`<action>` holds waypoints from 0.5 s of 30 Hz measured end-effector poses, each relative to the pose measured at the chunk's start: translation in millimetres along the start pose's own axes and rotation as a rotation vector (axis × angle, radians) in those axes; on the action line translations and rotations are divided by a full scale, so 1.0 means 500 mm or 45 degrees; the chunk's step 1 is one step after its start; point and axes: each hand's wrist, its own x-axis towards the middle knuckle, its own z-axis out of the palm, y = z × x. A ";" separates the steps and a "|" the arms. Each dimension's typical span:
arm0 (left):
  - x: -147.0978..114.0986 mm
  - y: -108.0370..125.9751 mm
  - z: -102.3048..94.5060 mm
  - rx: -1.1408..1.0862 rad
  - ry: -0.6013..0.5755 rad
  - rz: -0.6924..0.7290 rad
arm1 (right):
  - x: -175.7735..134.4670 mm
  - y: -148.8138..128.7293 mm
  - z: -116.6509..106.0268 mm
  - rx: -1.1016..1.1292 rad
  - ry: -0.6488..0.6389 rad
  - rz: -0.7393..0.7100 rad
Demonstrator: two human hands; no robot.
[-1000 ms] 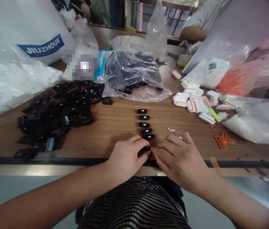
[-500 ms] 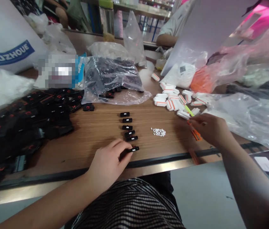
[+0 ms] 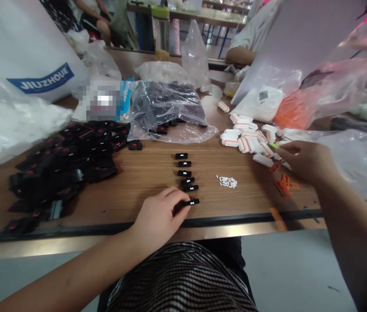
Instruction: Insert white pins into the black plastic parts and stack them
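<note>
My left hand (image 3: pixel 164 212) rests at the table's front edge, thumb and index finger pinching a small black plastic block (image 3: pixel 194 202) with two white dots on its side. Beyond it several similar black blocks (image 3: pixel 184 164) stand in a loose column. My right hand (image 3: pixel 310 164) is over the right side of the table, its fingers bent together at the pile of white blocks with orange stripes (image 3: pixel 248 141). A yellow-green strip (image 3: pixel 273 145) shows at its fingertips; what the fingers grip is not clear. Orange plastic frames (image 3: pixel 286 186) lie beneath this hand.
Small white pegs (image 3: pixel 228 181) lie between the hands. A heap of black parts (image 3: pixel 69 160) covers the left side. A clear bag of black parts (image 3: pixel 170 108) is at the back. Plastic bags (image 3: pixel 362 160) line the right. An orange piece (image 3: pixel 278 219) is at the front edge.
The view has shifted, so the table appears further right. My right hand has moved slightly away from the orange frames, which now show more fully. My left hand keeps its block.
</note>
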 end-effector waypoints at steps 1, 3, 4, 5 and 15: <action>0.000 0.001 -0.001 -0.004 0.000 0.001 | -0.011 -0.006 -0.012 0.034 0.041 0.006; 0.001 0.003 -0.002 -0.012 -0.007 -0.004 | -0.043 -0.027 -0.038 0.197 0.089 -0.003; 0.002 0.004 -0.002 -0.015 -0.012 -0.010 | -0.062 -0.042 -0.049 0.316 0.081 -0.043; 0.002 0.005 -0.003 -0.020 -0.018 -0.014 | -0.083 -0.059 -0.058 0.463 0.054 -0.098; 0.000 0.003 -0.002 -0.036 -0.027 -0.027 | -0.195 -0.205 -0.022 1.257 -0.193 -0.533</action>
